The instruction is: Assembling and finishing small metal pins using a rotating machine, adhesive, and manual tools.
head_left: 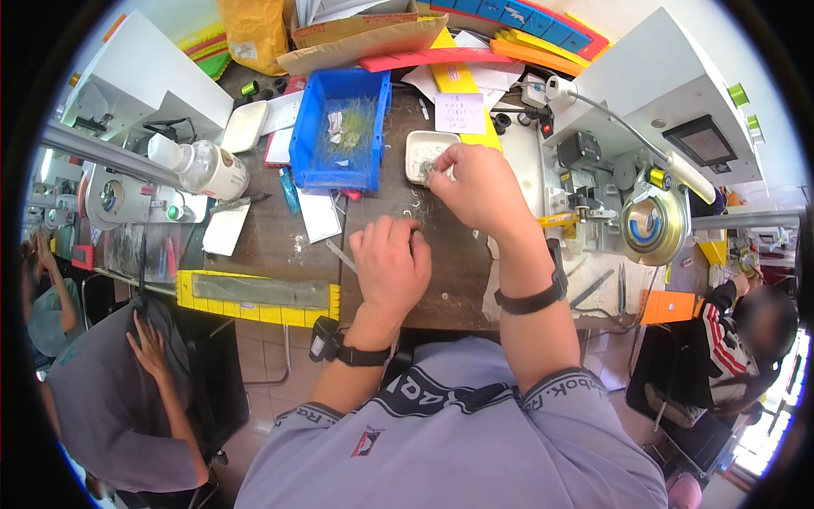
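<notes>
Over a small white dish of thin metallic bits, my right hand has thumb and forefinger pinched together at the contents. Whatever lies between those fingertips is too small to make out. My left hand rests on the brown tabletop, nearer to me, with fingers curled in. What it holds, if anything, is hidden. Several tiny curved pieces lie scattered on the table between the dish and my left hand.
A blue bin with thin yellowish strands stands left of the dish. A bottle is farther left. Machine with a gold spool is at right; tweezers lie near it. A yellow strip tray lines the front edge. Co-workers sit both sides.
</notes>
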A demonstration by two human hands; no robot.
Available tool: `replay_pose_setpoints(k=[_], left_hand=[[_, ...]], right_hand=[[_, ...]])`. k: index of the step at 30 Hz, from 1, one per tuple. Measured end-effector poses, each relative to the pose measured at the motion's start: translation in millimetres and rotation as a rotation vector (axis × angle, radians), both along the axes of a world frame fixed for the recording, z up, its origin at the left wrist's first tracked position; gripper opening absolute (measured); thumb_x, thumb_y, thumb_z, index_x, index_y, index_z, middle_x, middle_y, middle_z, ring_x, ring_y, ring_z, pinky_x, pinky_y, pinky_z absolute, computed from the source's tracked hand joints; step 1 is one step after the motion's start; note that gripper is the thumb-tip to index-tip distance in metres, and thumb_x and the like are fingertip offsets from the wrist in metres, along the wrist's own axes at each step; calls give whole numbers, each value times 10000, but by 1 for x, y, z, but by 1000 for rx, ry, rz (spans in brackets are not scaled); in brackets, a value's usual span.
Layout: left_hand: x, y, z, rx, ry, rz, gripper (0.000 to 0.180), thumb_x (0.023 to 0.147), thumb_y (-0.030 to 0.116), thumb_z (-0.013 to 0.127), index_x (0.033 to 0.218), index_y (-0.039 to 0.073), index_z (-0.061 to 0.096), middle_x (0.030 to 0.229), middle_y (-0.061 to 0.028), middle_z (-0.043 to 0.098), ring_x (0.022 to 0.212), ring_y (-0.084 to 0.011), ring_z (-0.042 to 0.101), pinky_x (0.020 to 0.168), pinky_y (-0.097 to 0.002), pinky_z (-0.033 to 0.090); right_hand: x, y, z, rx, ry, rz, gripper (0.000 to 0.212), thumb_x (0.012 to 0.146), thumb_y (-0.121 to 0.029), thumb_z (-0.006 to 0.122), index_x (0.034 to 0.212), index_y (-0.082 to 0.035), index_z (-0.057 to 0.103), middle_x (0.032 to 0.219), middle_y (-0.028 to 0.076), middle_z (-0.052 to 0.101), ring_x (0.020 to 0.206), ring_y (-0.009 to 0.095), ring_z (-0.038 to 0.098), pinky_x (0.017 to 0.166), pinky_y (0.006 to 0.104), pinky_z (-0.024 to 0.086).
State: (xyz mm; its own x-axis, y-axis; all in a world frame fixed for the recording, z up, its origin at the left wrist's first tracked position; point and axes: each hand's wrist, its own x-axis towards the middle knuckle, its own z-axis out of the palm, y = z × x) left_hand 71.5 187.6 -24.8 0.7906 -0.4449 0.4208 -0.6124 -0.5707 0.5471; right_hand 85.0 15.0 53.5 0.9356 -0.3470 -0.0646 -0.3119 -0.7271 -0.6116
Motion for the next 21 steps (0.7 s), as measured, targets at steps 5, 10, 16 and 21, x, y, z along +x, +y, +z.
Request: replay_pose_setpoints(k=[5,10,16,21], left_hand=[[0,0,3,24,3,25,129,835,104,621,956,77,655,893,-86,588,859,-288,563,807,-421,370],[0,-1,1,21,-18,34,131,838,96,610,959,77,657,894,-83,589,861,-287,563,805,-420,369],[-2,-1,3,-7,-8,29,120,846,84,607,955,60,652,891,-103,582,866,-316,565,801,-435,369],[-1,-1,3,-54,-20,3,126,823,83,620,929,68,686,877,-84,590,862,-300,572,800,-428,374]], right_hand=[[-28,7,-7,-128,76,127,217,822,-204,686,892,-3,730,787,202,707,764,361,697,726,429,555],[-44,13,-15,-163,186,162,187,851,-215,700,926,-55,761,833,180,720,798,376,694,743,446,557],[-55,9,-18,-127,48,111,180,876,-193,684,972,-68,770,855,165,728,820,367,696,753,450,553],[-63,9,-22,-114,3,112,176,875,-181,676,981,-69,761,914,162,725,879,363,687,783,449,547]])
